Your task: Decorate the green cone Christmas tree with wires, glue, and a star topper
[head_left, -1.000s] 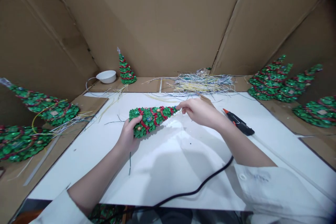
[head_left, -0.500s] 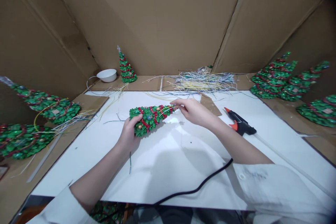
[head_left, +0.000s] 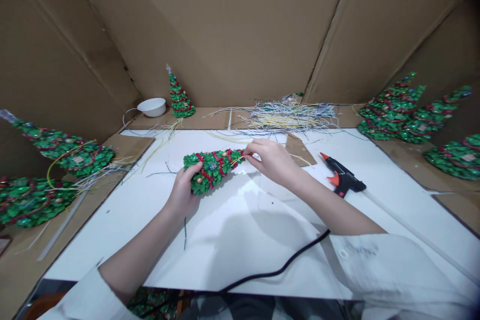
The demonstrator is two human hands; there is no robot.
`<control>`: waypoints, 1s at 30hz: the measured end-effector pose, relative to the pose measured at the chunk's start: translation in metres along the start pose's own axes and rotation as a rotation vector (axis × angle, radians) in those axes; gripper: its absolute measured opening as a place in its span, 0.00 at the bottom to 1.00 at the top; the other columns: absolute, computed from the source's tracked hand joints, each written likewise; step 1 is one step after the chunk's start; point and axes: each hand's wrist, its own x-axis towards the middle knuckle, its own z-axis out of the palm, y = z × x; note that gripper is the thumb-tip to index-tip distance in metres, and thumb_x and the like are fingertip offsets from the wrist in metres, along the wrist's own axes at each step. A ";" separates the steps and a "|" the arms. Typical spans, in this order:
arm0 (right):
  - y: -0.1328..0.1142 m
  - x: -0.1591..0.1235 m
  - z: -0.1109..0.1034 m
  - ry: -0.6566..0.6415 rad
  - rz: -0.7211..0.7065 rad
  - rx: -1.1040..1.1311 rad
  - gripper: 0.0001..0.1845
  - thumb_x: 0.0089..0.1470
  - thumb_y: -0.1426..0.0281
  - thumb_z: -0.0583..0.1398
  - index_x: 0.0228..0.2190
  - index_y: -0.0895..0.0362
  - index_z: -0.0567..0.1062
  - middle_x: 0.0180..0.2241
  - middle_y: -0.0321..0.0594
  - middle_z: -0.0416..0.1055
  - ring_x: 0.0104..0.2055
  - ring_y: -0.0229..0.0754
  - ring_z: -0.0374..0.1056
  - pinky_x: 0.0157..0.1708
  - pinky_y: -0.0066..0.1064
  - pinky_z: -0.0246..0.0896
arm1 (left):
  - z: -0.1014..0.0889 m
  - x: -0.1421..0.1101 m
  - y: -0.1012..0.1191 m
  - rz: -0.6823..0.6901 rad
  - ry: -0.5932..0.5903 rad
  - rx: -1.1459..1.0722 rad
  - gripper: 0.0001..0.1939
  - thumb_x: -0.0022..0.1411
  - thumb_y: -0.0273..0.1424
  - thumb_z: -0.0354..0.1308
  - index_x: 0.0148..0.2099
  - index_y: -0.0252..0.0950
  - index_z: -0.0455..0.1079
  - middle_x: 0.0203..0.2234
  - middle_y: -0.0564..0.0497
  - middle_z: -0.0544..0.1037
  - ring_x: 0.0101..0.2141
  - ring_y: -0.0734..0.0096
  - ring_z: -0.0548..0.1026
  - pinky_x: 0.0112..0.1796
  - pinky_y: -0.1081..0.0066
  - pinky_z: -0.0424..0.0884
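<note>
A small green Christmas tree point(head_left: 213, 169) with red garland and tiny ornaments lies on its side above the white table, its narrow top pointing right. My left hand point(head_left: 184, 185) is wrapped round the wide base end, thumb on the near side. At the narrow tip, my right hand point(head_left: 268, 160) pinches a thin yellow-white wire point(head_left: 237, 161) against or beside the tree; one wire end shows past the hand to the right. Whether the fingertips also grip the tip is hidden.
A black and orange glue gun point(head_left: 342, 175) lies right, its black cable point(head_left: 277, 274) crossing the table front. Bundled wires point(head_left: 292, 117), a cardboard scrap point(head_left: 300, 149) and a white bowl point(head_left: 152, 107) lie farther back. More trees point(head_left: 390, 107) stand along both sides.
My right hand has shifted slightly left along the tree's tip, its fingers now pinching closer to the branches. A wire end now sticks out right of that hand. My left hand keeps its hold.
</note>
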 end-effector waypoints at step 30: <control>0.011 0.005 0.027 -0.007 0.132 0.224 0.09 0.57 0.71 0.54 0.31 0.56 0.75 0.33 0.39 0.77 0.35 0.40 0.69 0.36 0.29 0.55 | 0.003 -0.005 -0.001 -0.044 -0.037 0.039 0.16 0.47 0.37 0.67 0.37 0.32 0.75 0.30 0.46 0.82 0.32 0.59 0.80 0.30 0.68 0.76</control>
